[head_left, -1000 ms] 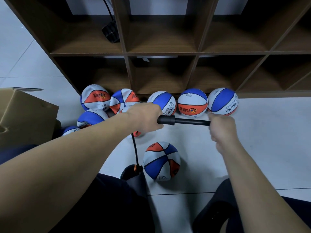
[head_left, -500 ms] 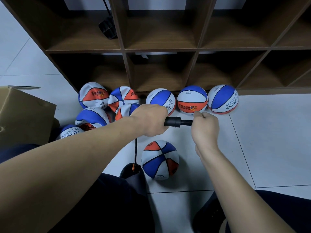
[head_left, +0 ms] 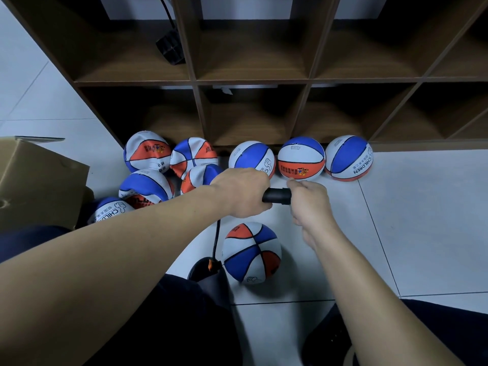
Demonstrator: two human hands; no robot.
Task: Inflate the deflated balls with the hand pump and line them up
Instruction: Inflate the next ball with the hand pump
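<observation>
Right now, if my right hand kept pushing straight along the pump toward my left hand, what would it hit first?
Most likely the flared end of the black hand pump barrel: the right hand already sits against it, and the left hand grips the barrel just beyond.

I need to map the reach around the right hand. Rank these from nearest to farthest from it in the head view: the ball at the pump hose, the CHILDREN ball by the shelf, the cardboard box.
1. Ball at the pump hose, just below the right hand.
2. CHILDREN ball, up and right, against the shelf.
3. Cardboard box, far left.
</observation>
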